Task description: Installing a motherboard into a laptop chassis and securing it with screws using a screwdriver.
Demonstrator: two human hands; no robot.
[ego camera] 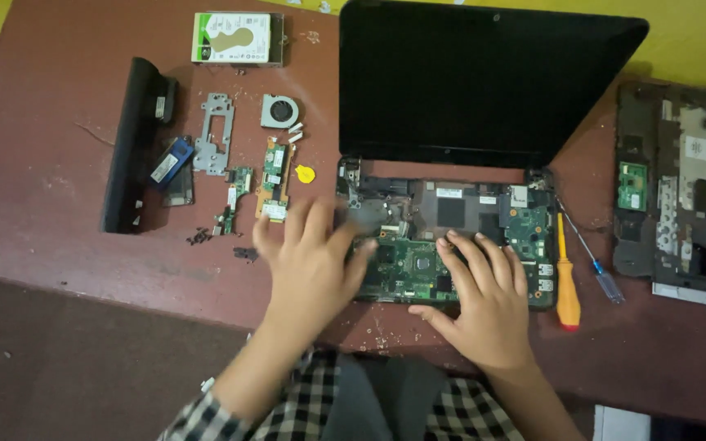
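Both hands lie flat, fingers spread and gripping nothing, on the bared green board (451, 245) of an opened laptop (484, 82) on the reddish bench (51, 245). The left hand (310, 261) covers the board's near left corner, its fingertips blurred, and the right hand (484, 298) presses the near middle part, thumb out toward the left hand. Just beyond the fingers of both rises the laptop's dark screen, tilted back. Just right of the right hand an orange screwdriver (566, 278) lies beside the board, with a thinner blue-handled one (594, 261) next to it, and farther right sits a dark stripped cover (680, 196). Left of and beyond the left hand lie loose parts: a small green card (274, 180), a yellow tab (305, 173), a fan (279, 111), a metal bracket (214, 135), a blue stick (172, 159), a long black battery (132, 143) and, farthest off, a drive (234, 37).
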